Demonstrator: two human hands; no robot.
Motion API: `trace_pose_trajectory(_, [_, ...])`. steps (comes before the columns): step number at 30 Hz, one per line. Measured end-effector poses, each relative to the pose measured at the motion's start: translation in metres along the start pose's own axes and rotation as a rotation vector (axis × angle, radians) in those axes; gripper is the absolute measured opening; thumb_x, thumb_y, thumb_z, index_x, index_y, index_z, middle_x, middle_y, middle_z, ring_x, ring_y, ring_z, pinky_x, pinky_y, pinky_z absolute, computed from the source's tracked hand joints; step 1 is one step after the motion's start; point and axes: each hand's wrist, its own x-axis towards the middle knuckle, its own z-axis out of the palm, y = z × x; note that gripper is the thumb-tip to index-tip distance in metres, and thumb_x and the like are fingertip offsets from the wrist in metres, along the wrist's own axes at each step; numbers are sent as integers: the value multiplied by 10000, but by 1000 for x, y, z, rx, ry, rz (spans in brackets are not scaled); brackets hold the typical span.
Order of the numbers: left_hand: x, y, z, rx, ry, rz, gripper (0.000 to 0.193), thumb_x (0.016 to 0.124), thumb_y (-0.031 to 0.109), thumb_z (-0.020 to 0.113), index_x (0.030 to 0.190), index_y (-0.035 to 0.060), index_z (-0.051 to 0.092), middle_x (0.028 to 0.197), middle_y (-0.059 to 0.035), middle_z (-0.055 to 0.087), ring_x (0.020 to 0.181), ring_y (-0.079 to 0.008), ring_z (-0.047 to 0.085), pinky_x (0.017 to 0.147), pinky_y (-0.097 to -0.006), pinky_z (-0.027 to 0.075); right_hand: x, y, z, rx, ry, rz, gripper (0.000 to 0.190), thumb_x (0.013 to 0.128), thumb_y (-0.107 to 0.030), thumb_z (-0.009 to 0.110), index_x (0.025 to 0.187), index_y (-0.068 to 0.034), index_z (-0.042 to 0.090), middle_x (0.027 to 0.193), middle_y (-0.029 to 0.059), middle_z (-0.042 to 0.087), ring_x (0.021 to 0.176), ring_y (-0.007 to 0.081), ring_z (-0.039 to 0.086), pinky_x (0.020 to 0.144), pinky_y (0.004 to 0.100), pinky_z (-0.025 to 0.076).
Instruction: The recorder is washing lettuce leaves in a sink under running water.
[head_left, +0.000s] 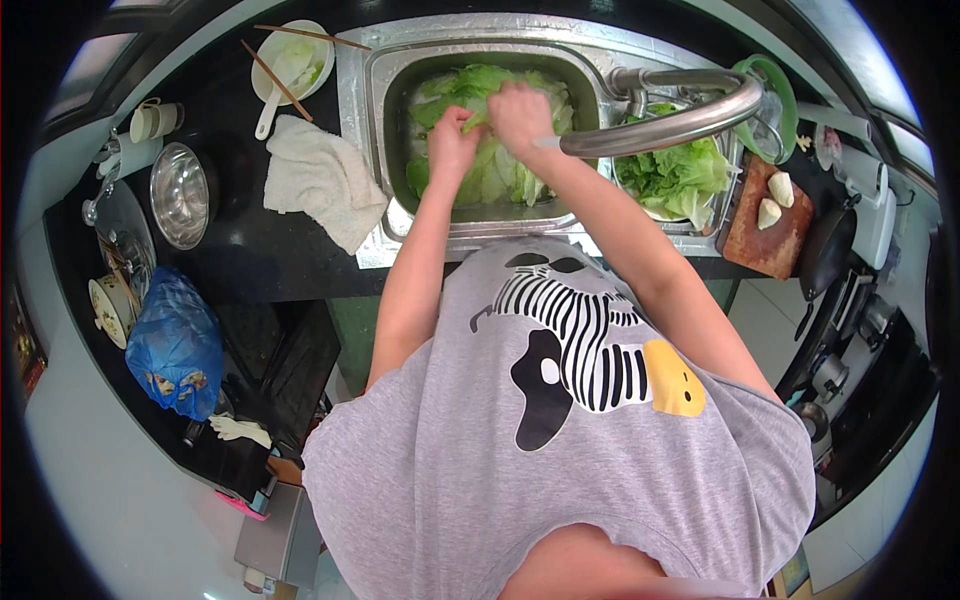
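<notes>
Green lettuce leaves (486, 180) fill the large basin of a stainless steel sink (379, 135), some of them in water. Over the basin, my left hand (453, 144) pinches a lettuce leaf (477, 121) between thumb and fingers. My right hand (519, 116) is close beside it, fingers curled at the same leaf; its fingertips are hidden, so its hold is unclear. The curved metal faucet (667, 135) reaches over my right wrist. More lettuce (675, 176) is heaped in the smaller basin to the right.
At left lie a white cloth (322, 176), a white strainer or ladle (262, 124) with chopsticks (277, 81), and a steel bowl (180, 196). A wooden cutting board (765, 240) bearing two pale pieces sits at right, near a green basket (786, 112) and a black pan (829, 244).
</notes>
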Motion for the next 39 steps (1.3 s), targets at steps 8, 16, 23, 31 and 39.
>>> trace_pose_trajectory(8, [6, -65, -52, 343, -97, -31, 359, 801, 278, 715, 1052, 37, 630, 997, -168, 688, 929, -356, 660, 787, -424, 521, 1, 32, 13, -150, -4, 165, 191, 879, -164, 527, 877, -66, 690, 898, 130, 611, 918, 277, 600, 634, 370, 542])
trace_pose_trajectory(16, [-38, -126, 12, 1030, -547, -216, 363, 738, 292, 726, 994, 37, 695, 1007, -172, 695, 965, -308, 673, 789, -413, 546, -17, 3, -8, 58, -288, 94, 279, 812, -131, 595, 1082, -62, 618, 1089, 191, 579, 1105, 327, 544, 760, 409, 550])
trace_pose_trajectory(23, [-31, -66, -31, 792, -459, -80, 370, 749, 288, 702, 1040, 61, 691, 1038, -187, 682, 963, -325, 666, 819, -393, 532, -7, 27, 64, 75, -487, 207, 388, 809, -290, 676, 1110, -59, 593, 1082, 191, 622, 975, 335, 639, 771, 443, 537])
trace_pose_trajectory(31, [-27, -42, -66, -219, -187, -425, 301, 868, 60, 521, 1156, 26, 601, 973, -74, 670, 905, -166, 640, 817, -306, 505, 10, -4, 117, 489, -263, 425, 383, 792, -290, 697, 1098, -76, 614, 1086, 216, 628, 943, 385, 639, 797, 453, 517])
trace_pose_trajectory(39, [-13, -52, -50, -844, -86, -404, 399, 822, -55, 477, 1200, 35, 567, 1160, -67, 586, 1097, -160, 558, 963, -273, 415, 12, 9, 59, 734, -347, 340, 222, 821, -247, 639, 969, -85, 675, 864, 184, 681, 858, 349, 658, 738, 447, 506])
